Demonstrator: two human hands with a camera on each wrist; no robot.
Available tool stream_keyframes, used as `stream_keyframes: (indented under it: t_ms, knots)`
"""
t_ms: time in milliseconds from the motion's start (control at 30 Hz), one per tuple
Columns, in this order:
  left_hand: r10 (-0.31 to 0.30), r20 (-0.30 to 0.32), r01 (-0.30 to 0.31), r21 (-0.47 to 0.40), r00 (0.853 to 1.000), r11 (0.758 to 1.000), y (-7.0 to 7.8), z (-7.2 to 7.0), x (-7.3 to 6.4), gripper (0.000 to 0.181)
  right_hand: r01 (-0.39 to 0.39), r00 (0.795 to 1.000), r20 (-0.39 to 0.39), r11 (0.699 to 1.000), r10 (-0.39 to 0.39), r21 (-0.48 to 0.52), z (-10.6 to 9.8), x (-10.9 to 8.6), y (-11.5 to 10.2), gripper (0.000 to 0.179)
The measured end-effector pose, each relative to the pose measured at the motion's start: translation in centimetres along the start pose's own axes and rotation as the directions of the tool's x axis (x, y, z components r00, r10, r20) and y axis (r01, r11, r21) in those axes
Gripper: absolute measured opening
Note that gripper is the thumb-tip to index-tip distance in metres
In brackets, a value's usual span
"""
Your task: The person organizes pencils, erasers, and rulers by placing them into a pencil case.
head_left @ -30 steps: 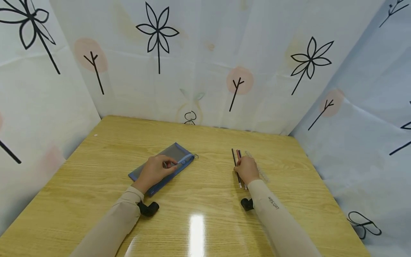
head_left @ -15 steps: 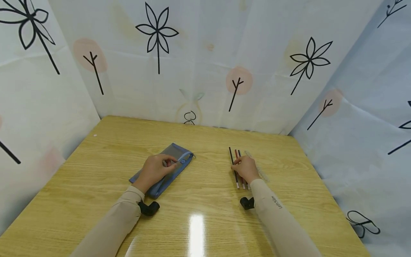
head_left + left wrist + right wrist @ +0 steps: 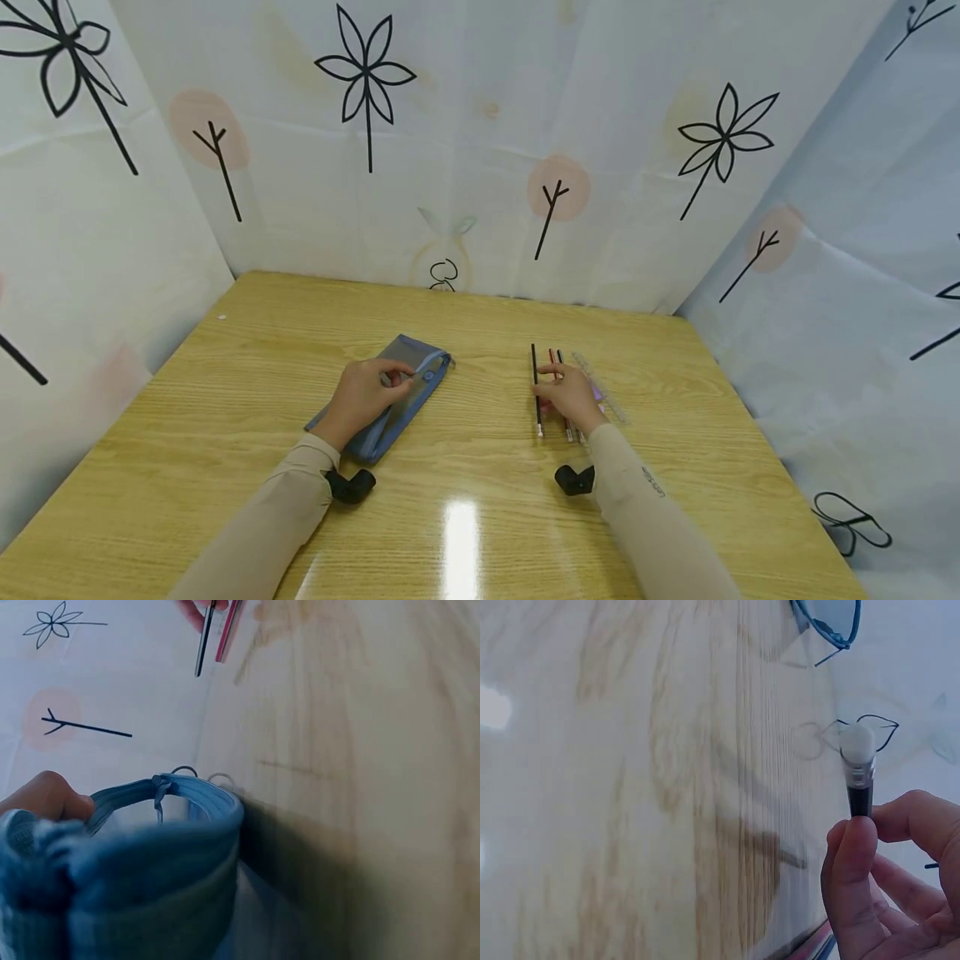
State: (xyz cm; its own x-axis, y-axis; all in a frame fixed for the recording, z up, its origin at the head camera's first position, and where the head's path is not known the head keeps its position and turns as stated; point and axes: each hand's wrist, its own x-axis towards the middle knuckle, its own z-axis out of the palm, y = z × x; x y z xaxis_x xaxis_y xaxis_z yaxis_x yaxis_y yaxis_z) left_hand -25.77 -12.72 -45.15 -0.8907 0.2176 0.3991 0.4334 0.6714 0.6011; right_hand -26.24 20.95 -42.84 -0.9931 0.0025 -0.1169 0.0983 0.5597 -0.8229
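Note:
My left hand (image 3: pixel 363 396) pinches the edge of a blue mesh zip pencil pouch (image 3: pixel 390 429), lifting its rim. In the left wrist view the pouch (image 3: pixel 157 892) gapes, its zip pull (image 3: pixel 160 796) at the far end. Between thumb and fingers, my right hand (image 3: pixel 576 396) holds a dark pencil (image 3: pixel 538 421) with a white eraser end (image 3: pixel 857 744), raised off the table. Beneath and beside that hand lie a red pencil (image 3: pixel 567 427), another dark pencil (image 3: pixel 560 357) and a clear ruler (image 3: pixel 617 408). A small purple item (image 3: pixel 597 393) is partly hidden by the hand.
The wooden table (image 3: pixel 465 467) reaches back to a patterned white curtain (image 3: pixel 465 150), with more curtain on both sides. A tiny white scrap (image 3: pixel 222 317) lies near the left edge. Black wrist cameras (image 3: pixel 351 487) sit on both sleeves.
My right hand has drawn the dark pencil left, away from the other pencils, and lifted it. The purple item has come into view. The left hand stays at the pouch, whose near side bulges slightly wider.

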Motion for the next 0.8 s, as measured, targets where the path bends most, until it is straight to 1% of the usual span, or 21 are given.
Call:
stream_keyframes:
  t_ms: [133,300,467,567,700,800]
  knots:
    - [0.005,-0.008,-0.005,-0.015,1.0,1.0,0.0,0.1,0.1,0.012,-0.007,0.999,0.032,0.997,0.004,0.083,0.1,-0.3,-0.1,0.049]
    - [-0.001,-0.02,0.0,-0.026,1.0,1.0,0.3,0.3,0.1,0.012,-0.021,0.998,0.061,0.984,0.01,0.177,0.4,-0.6,-0.4,0.05]
    - [-0.009,-0.043,0.008,-0.026,0.999,1.0,0.7,0.4,0.2,0.011,-0.054,0.997,0.067,0.974,0.041,0.219,0.8,-0.8,-0.6,0.049]
    - [-0.008,-0.061,0.007,-0.011,0.998,1.0,0.8,0.7,0.4,0.01,-0.062,0.996,0.072,0.965,0.045,0.255,1.0,-0.9,-0.6,0.049]
    - [0.002,-0.085,-0.003,-0.013,0.996,1.0,1.0,1.0,0.6,0.009,-0.046,0.996,0.083,0.952,0.022,0.303,1.3,-1.0,-0.3,0.049]
    - [0.009,-0.097,-0.012,-0.03,0.995,0.999,1.1,1.2,0.8,0.009,-0.033,0.997,0.079,0.949,0.009,0.315,1.6,-1.1,-0.3,0.049]
